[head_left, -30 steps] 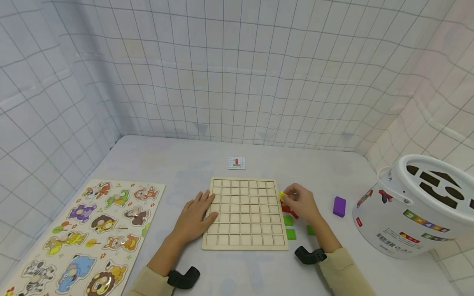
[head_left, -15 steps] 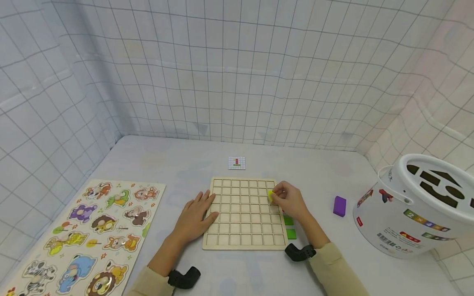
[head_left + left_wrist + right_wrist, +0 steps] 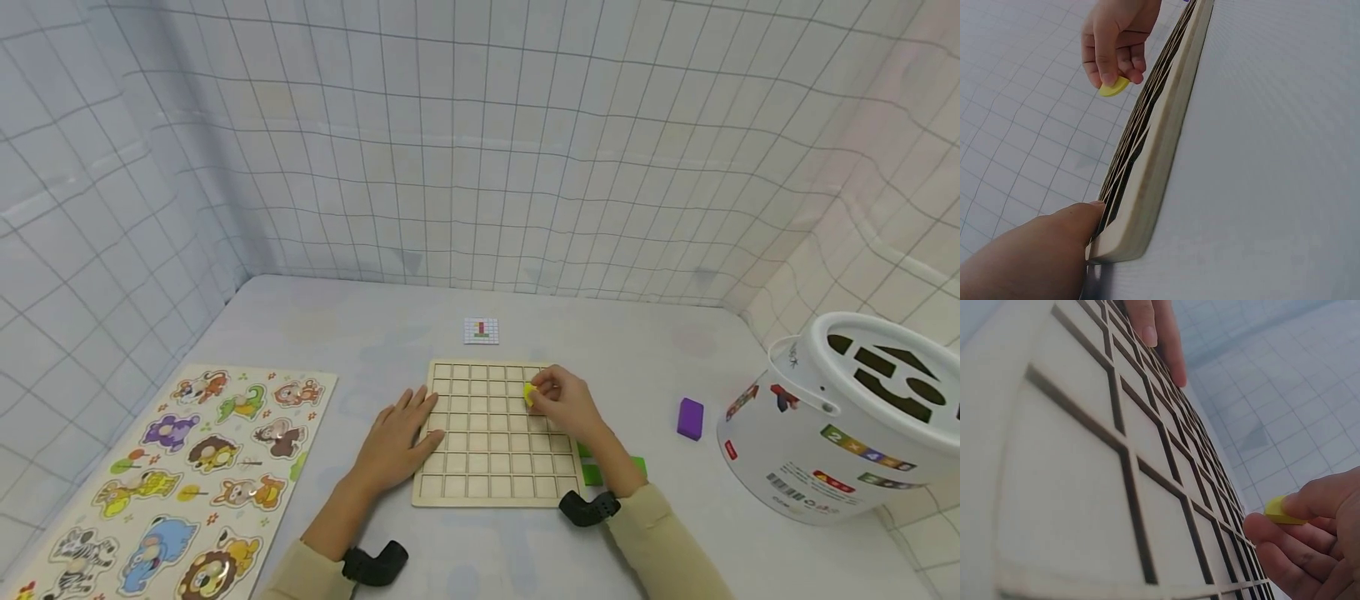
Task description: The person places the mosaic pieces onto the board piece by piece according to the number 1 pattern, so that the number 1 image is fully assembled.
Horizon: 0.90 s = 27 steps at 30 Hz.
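Observation:
A square wooden grid board [image 3: 489, 442] lies flat on the table, its raised ribs dividing it into many cells. My left hand [image 3: 393, 437] rests at the board's left edge, fingers extended and thumb over the rim. Over the upper right cells, my right hand [image 3: 567, 408] pinches a small yellow tile [image 3: 1280, 511] between thumb and fingers. The same yellow tile [image 3: 1114, 87] is held above the board's surface in the left wrist view. Green tiles [image 3: 592, 475] lie just right of the board, partly covered by the right forearm.
Behind the board is a small printed grid card [image 3: 481, 330] with a coloured pattern. An animal picture board [image 3: 247, 442] takes up the left side. To the right are a purple block [image 3: 690, 418] and a large white bucket [image 3: 817, 467] with shaped holes in its lid.
My right hand has carried the yellow tile leftward from the loose tiles beside the board to over its upper right cells. The left hand has stayed in place.

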{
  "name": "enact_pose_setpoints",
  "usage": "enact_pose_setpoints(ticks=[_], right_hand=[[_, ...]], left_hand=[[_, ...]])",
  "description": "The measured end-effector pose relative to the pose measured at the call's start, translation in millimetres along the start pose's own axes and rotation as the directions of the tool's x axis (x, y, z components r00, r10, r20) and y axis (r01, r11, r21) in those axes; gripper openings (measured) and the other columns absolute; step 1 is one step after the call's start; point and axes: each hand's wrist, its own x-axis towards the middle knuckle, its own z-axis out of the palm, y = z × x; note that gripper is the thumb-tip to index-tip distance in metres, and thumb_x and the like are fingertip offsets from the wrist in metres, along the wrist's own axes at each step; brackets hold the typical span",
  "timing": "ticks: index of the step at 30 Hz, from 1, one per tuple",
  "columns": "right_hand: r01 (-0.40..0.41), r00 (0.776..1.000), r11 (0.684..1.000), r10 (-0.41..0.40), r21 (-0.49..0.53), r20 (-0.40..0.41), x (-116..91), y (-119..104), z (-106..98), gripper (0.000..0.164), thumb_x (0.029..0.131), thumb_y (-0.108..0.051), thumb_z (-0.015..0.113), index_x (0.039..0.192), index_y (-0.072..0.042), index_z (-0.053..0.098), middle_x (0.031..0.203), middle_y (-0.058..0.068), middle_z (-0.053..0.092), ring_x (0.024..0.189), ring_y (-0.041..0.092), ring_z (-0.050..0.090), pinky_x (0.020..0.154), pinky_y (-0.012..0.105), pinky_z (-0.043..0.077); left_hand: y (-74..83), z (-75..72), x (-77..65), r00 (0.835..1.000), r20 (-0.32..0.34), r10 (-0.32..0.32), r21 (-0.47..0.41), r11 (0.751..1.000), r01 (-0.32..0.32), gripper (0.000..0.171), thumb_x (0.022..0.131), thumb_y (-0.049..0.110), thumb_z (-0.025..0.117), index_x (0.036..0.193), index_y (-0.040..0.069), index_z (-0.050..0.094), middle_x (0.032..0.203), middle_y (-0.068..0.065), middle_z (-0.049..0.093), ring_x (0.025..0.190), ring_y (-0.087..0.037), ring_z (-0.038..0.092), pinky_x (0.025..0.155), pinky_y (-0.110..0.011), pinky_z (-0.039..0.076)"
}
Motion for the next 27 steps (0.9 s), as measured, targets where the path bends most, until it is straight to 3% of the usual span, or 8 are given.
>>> enact_pose_setpoints(ticks=[4, 8, 13, 16, 22, 27], right_hand=[[0.034, 0.999, 0.999, -0.034, 0.014, 0.038, 0, -14, 4, 0.018, 0.092, 0.006, 0.061, 0.108, 0.012, 0.058, 0.087, 0.019, 0.061, 0.078, 0.037, 0.068, 0.068, 0.036, 0.059], [0.069, 0.994, 0.998, -0.069, -0.008, 0.084, -2, -34, 5, 0.02, 0.092, 0.008, 0.058, 0.111, 0.016, 0.058, 0.083, 0.024, 0.062, 0.075, 0.041, 0.067, 0.065, 0.031, 0.057], [0.09, 0.991, 0.996, -0.086, -0.031, 0.101, 8, -18, 13, 0.023, 0.092, 0.006, 0.058, 0.114, 0.013, 0.061, 0.079, 0.022, 0.063, 0.071, 0.04, 0.068, 0.057, 0.023, 0.048], [0.086, 0.992, 0.996, -0.084, -0.021, 0.096, 15, -6, 19, 0.023, 0.091, 0.005, 0.059, 0.114, 0.01, 0.063, 0.077, 0.017, 0.064, 0.069, 0.034, 0.068, 0.059, 0.023, 0.051], [0.068, 0.995, 0.998, -0.068, 0.001, 0.078, 22, -5, 28, 0.018, 0.089, 0.003, 0.061, 0.107, 0.005, 0.066, 0.074, 0.008, 0.065, 0.063, 0.02, 0.068, 0.061, 0.026, 0.054], [0.045, 0.996, 0.999, -0.046, 0.017, 0.082, 27, -9, 35, 0.015, 0.09, 0.001, 0.062, 0.104, 0.004, 0.064, 0.076, 0.009, 0.067, 0.063, 0.021, 0.067, 0.055, 0.024, 0.049]], left_hand=[[-0.8, 0.1, 0.0, 1.0, 0.0, 0.001, -0.002, 1.0, -0.001, 0.063, 0.098, 0.034, 0.056, 0.148, -0.002, 0.039, 0.153, -0.023, 0.033, 0.143, -0.041, 0.023, 0.111, -0.061, 0.019], [-0.6, -0.4, 0.1, 1.0, 0.006, -0.003, -0.015, 1.0, 0.003, 0.063, 0.098, 0.033, 0.056, 0.148, -0.001, 0.039, 0.153, -0.022, 0.032, 0.143, -0.041, 0.022, 0.112, -0.06, 0.018], [1.3, -1.4, 0.2, 1.0, 0.016, -0.017, -0.018, 1.0, 0.017, 0.063, 0.098, 0.034, 0.056, 0.149, 0.0, 0.038, 0.154, -0.021, 0.032, 0.144, -0.039, 0.022, 0.112, -0.059, 0.018], [2.3, -1.4, 0.0, 1.0, 0.014, -0.016, -0.016, 1.0, 0.016, 0.063, 0.098, 0.033, 0.057, 0.148, 0.0, 0.039, 0.153, -0.022, 0.032, 0.143, -0.04, 0.022, 0.112, -0.06, 0.018], [4.0, -2.8, -1.0, 1.0, 0.015, -0.014, -0.017, 1.0, 0.014, 0.062, 0.099, 0.033, 0.055, 0.148, -0.001, 0.039, 0.153, -0.022, 0.032, 0.143, -0.041, 0.022, 0.112, -0.059, 0.017], [3.8, -3.3, -1.0, 1.0, 0.015, -0.013, -0.013, 1.0, 0.014, 0.061, 0.099, 0.032, 0.055, 0.148, -0.001, 0.039, 0.153, -0.022, 0.032, 0.143, -0.041, 0.022, 0.112, -0.059, 0.018]])
